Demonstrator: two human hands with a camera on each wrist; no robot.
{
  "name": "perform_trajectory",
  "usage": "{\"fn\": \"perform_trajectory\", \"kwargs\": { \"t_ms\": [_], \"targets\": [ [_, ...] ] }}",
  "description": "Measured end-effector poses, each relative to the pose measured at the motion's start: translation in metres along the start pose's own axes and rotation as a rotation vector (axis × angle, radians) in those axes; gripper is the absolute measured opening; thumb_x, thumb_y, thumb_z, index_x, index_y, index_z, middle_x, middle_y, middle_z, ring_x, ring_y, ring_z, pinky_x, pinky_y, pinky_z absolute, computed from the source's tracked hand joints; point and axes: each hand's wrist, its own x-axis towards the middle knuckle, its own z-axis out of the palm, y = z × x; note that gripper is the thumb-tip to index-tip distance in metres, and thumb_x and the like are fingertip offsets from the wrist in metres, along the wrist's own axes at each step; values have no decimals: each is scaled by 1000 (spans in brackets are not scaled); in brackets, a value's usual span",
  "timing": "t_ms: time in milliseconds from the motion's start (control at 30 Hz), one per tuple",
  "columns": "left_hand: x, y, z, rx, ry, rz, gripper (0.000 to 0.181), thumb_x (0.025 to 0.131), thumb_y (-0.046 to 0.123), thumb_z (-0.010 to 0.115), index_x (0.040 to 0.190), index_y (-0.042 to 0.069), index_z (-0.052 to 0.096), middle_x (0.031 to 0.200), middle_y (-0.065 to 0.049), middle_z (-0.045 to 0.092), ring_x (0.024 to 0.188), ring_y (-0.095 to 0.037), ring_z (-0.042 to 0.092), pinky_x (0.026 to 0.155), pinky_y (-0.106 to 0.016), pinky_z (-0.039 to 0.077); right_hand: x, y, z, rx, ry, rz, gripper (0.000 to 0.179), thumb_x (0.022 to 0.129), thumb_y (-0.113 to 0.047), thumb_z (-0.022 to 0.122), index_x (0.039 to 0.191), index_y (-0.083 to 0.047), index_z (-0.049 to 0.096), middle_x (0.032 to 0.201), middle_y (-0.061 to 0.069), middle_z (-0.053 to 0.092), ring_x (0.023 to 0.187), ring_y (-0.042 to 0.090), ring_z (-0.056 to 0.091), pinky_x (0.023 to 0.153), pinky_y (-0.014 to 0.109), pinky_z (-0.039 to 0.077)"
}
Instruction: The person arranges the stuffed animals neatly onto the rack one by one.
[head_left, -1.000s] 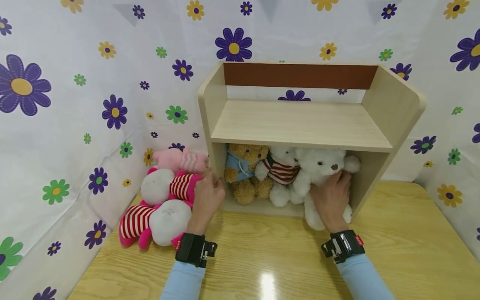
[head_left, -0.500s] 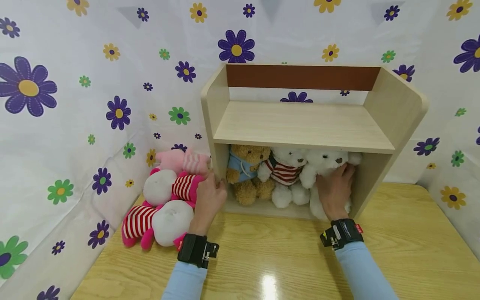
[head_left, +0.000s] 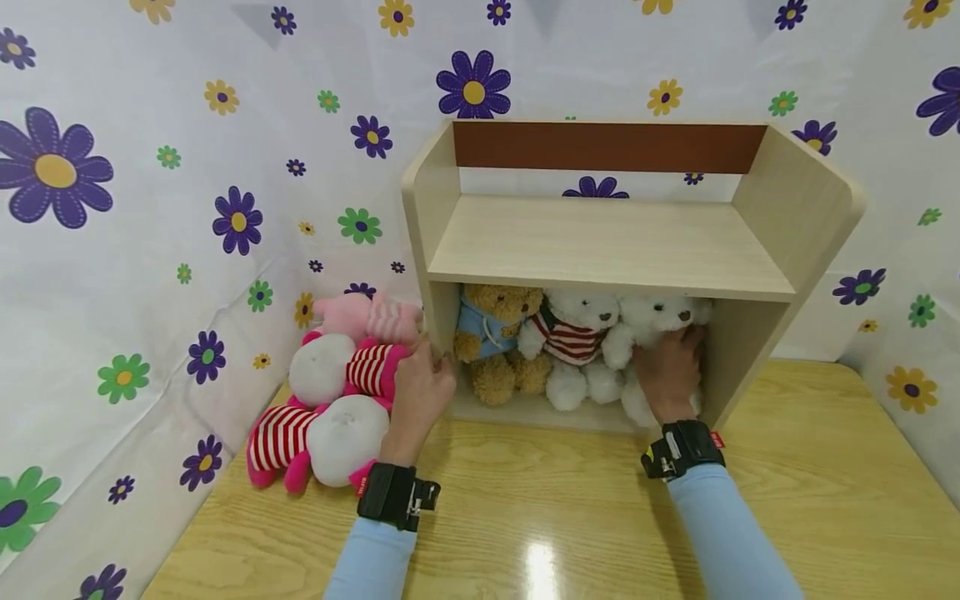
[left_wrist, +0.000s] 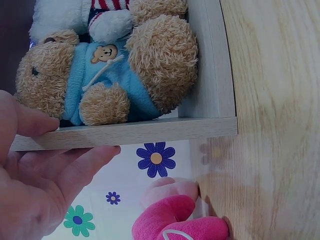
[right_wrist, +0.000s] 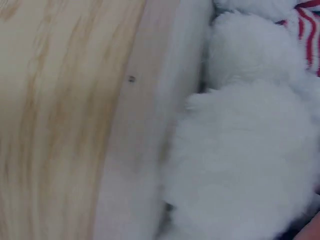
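My left hand (head_left: pixel 420 392) holds the left side panel of a pale wooden shelf (head_left: pixel 607 242); the left wrist view shows the thumb inside it and the fingers outside. In the lower compartment, my right hand (head_left: pixel 667 379) grips a white teddy bear (head_left: pixel 648 317) at the chest, below its muzzle. Its fingertips are hidden, and the bear's white fur fills much of the right wrist view. Beside it sits a white teddy bear in a red-striped sweater (head_left: pixel 573 337). A brown teddy bear (left_wrist: pixel 45 75) in a blue hoodie sits at the left end, upright against the panel.
Left of the shelf, several pink plush toys lie piled on the wooden table (head_left: pixel 480 517): a pale pink one (head_left: pixel 345 317) at the back and striped ones (head_left: pixel 348 437) in front. A flower-patterned cloth (head_left: pixel 300 100) hangs behind and at both sides.
My right hand has pushed the white bear deeper into the lower compartment, and its legs no longer hang over the front edge. The left hand keeps its hold on the panel.
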Motion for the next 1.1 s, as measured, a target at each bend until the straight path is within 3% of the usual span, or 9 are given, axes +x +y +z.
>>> {"fn": "perform_trajectory", "kwargs": {
  "t_ms": [167,267,433,667,800,933,1100],
  "targets": [
    [-1,1,1,-11,-10,-12,35,98,16,56,130,3,60,95,-28,73,78,-44,71,68,-55,56,-1,1,-22,-38,-203,7,95,97,-43,59,160,7,8,156,41,22,132,62,40,103,72,38],
    [-3,0,1,-13,-12,-22,35,98,17,56,130,3,60,97,-28,74,81,-44,72,69,-55,57,-6,3,-34,-69,-279,-43,95,97,-49,57,160,5,10,154,42,27,134,64,37,104,73,37],
    [-3,-1,2,-4,-9,-13,33,98,16,55,127,1,61,96,-28,73,80,-44,71,69,-54,56,-17,10,-45,-97,-253,-208,83,98,-36,62,155,10,21,141,45,39,116,64,53,85,72,49],
    [-1,0,-1,-23,-29,4,31,99,14,55,126,1,60,88,-24,71,64,-32,64,58,-41,51,-27,15,-53,-149,-300,-250,83,99,-33,61,158,7,17,146,44,35,110,63,57,81,70,51],
    [1,-4,-4,-16,-53,20,23,99,15,55,116,1,61,78,-19,65,58,-25,56,53,-36,44,-37,19,-58,-163,-289,-343,70,97,-30,64,147,12,39,131,41,50,99,58,62,77,66,52],
    [2,-5,-5,17,-80,43,18,99,16,57,105,0,59,80,-20,66,65,-31,61,59,-42,49,-49,25,-67,-151,-254,-465,52,92,-24,72,128,12,58,109,35,62,87,49,65,71,60,54],
    [-2,-5,-16,17,-162,33,28,100,17,58,122,0,58,109,-27,73,92,-41,73,76,-52,58,-61,28,-78,-153,-298,-495,55,92,-23,73,133,11,58,127,34,61,111,51,62,84,61,54]
  ]
}}
